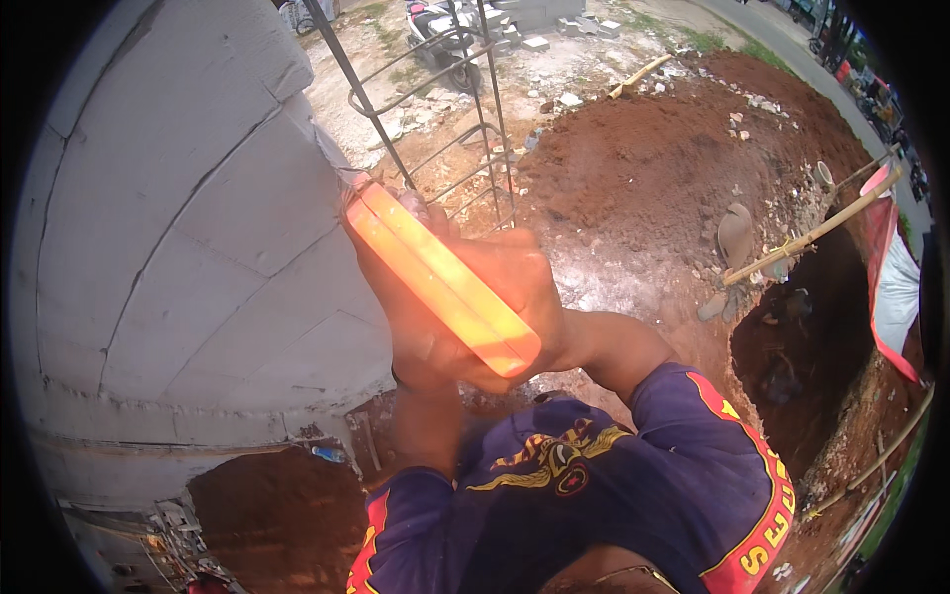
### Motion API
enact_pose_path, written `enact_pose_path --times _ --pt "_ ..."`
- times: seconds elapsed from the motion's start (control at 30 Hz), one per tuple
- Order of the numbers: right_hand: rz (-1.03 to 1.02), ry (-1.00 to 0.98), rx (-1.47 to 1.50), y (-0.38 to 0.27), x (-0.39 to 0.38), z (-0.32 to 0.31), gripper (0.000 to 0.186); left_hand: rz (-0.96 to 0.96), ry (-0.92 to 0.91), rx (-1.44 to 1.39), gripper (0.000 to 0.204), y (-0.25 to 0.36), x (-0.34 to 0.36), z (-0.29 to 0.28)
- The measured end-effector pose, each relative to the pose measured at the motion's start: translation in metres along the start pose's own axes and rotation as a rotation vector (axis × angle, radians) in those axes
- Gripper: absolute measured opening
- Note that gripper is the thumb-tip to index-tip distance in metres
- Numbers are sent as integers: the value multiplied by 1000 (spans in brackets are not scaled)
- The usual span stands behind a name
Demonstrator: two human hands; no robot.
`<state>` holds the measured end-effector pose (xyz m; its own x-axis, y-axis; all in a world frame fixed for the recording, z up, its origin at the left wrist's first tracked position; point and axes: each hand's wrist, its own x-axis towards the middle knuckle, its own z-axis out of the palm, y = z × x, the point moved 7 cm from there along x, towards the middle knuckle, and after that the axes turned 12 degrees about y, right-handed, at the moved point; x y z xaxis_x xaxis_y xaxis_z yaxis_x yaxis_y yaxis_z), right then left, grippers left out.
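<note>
Both my hands are closed on a bright orange tool handle (pixel 445 282), a long rounded block with a seam down its length. It lies slantwise, its upper end by the wall's end and its lower end toward me. My left hand (pixel 398 297) grips along its left and lower side. My right hand (pixel 510 272) wraps it from the right, partly behind it. Whatever the handle is fixed to is hidden beneath it and my hands. Immediately left stands a wall of large grey-white blocks (pixel 228 218) with dark joints.
Upright steel bars with bent ties (pixel 391 148) rise just beyond my hands. To the right are a reddish soil mound (pixel 633 148), a deep pit (pixel 792 337), a bamboo pole (pixel 816 230) and a red-and-white sheet (pixel 891 267). A motorbike (pixel 445 40) stands farther back.
</note>
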<state>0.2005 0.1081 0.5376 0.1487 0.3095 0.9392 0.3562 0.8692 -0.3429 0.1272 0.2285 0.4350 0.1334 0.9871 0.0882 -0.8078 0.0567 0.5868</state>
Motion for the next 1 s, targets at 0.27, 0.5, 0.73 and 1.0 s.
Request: enact_pose_path --times 0.27,0.5,0.73,1.0 --pt "39 -40 57 7 13 0 24 153 -70 229 34 -4 2 8" --pt "17 24 32 13 22 11 20 544 -26 715 35 22 6 13" --pt "14 -105 149 -22 0 -7 30 26 247 188 36 -2 1 -5" --pt "69 -72 -36 13 21 -5 22 250 -6 297 31 18 8 47"
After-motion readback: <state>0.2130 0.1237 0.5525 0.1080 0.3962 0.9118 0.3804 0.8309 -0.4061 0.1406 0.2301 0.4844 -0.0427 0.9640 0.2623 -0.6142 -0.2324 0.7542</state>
